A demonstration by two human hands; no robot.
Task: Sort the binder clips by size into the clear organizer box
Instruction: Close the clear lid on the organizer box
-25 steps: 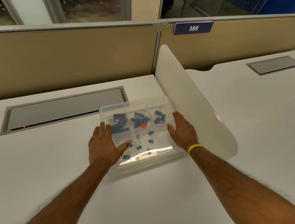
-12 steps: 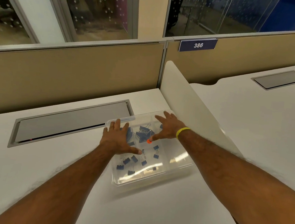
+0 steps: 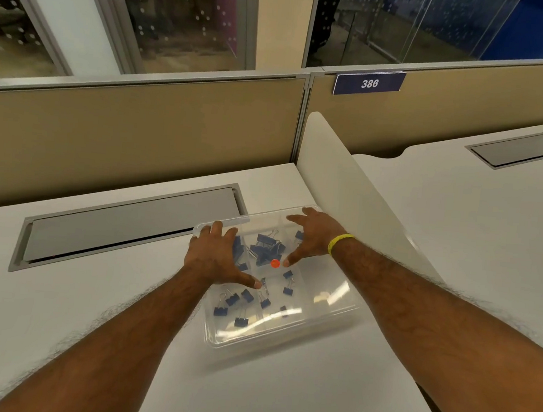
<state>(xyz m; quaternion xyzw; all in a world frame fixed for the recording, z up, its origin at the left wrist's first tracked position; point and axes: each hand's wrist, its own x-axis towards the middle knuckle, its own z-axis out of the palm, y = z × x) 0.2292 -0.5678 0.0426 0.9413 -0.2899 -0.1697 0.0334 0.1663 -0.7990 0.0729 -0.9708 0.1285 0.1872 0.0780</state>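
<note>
The clear organizer box [image 3: 289,334] sits lid-shut on the white desk [image 3: 93,305], blue binder clips [image 3: 265,247] spread among its compartments. The left hand [image 3: 215,260] and right hand [image 3: 313,238] lie spread flat on its far lid edge, fingers splayed, clasping nothing.

Open-plan office, pretty clearly: white desk [image 3: 60,312] with a grey cable hatch [image 3: 125,227], tan cubicle partition [image 3: 133,130] carrying a "386" seat plate [image 3: 369,83], curved white divider [image 3: 346,185] between desks, glass-walled rooms [image 3: 187,20] behind.
</note>
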